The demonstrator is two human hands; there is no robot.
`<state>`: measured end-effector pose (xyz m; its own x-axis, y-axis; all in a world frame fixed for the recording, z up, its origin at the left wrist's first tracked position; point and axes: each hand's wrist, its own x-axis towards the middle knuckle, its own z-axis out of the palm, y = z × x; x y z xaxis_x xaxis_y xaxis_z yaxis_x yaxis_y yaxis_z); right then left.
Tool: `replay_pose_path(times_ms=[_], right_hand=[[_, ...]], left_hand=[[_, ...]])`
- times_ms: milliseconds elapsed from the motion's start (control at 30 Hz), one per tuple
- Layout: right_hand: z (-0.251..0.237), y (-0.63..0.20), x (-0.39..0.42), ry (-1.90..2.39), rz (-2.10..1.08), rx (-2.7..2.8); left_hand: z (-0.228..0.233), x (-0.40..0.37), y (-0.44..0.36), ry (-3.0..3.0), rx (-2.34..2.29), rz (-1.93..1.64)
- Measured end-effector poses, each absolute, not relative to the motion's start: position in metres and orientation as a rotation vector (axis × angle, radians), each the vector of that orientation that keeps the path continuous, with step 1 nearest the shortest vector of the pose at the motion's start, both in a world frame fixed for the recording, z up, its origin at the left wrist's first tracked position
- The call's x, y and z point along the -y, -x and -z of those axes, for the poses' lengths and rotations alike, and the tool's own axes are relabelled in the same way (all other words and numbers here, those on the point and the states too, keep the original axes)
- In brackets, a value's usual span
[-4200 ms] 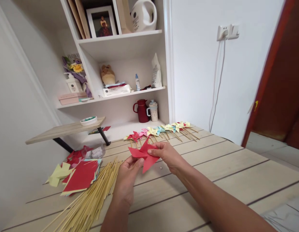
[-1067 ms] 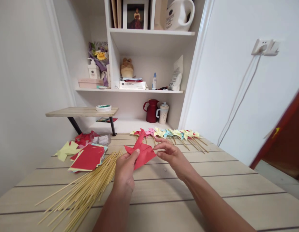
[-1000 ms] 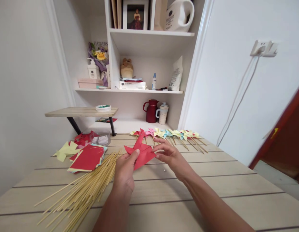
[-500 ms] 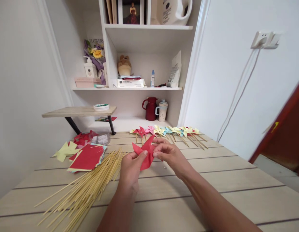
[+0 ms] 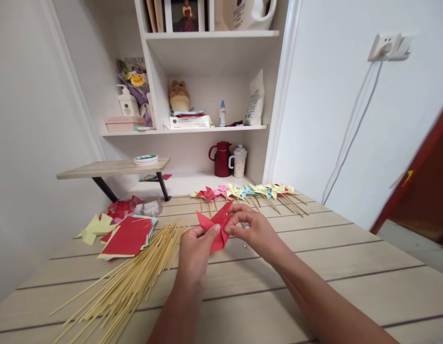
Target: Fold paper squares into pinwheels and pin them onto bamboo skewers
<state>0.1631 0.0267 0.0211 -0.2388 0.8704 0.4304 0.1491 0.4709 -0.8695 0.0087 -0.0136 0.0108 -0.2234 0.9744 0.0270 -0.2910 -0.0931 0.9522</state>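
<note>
A red paper pinwheel shape (image 5: pixel 215 224) is held above the wooden table (image 5: pixel 314 267) between both hands. My left hand (image 5: pixel 193 251) pinches its lower left part, thumb on top. My right hand (image 5: pixel 252 229) pinches its right side near the centre with fingertips. A small pin (image 5: pixel 245 246) lies on the table just below my right hand.
A pile of bamboo sticks (image 5: pixel 124 282) fans out at the left. Stacked coloured paper squares (image 5: pixel 126 236) and cut pieces (image 5: pixel 94 228) lie beyond it. A row of finished pinwheels on sticks (image 5: pixel 250 192) lies at the table's far edge. Shelves (image 5: pixel 185 131) with a red jug (image 5: pixel 220 160) stand behind.
My right hand has closed onto the pinwheel after hovering beside it. The paper's flaps are folded in tighter towards the centre. The view has tilted slightly down.
</note>
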Motion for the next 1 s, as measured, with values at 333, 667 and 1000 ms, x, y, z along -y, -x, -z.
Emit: replay_pose_path(times_ms=[333, 667, 1000], right_hand=[[-0.0216, -0.1602, -0.0231, 0.926, -0.845, 1.667], [-0.0225, -0.1594, -0.0232, 0.851, -1.007, 1.436], [-0.0157, -0.1541, -0.0252, 0.754, -1.477, 1.358]], left_hand=[[-0.0127, 0.0153, -0.0106, -0.919, -1.142, -1.534], [-0.0088, 0.0104, -0.0072, -0.823, -1.116, -1.605], [-0.0082, 0.0106, -0.0083, -0.844, -1.074, -1.632]])
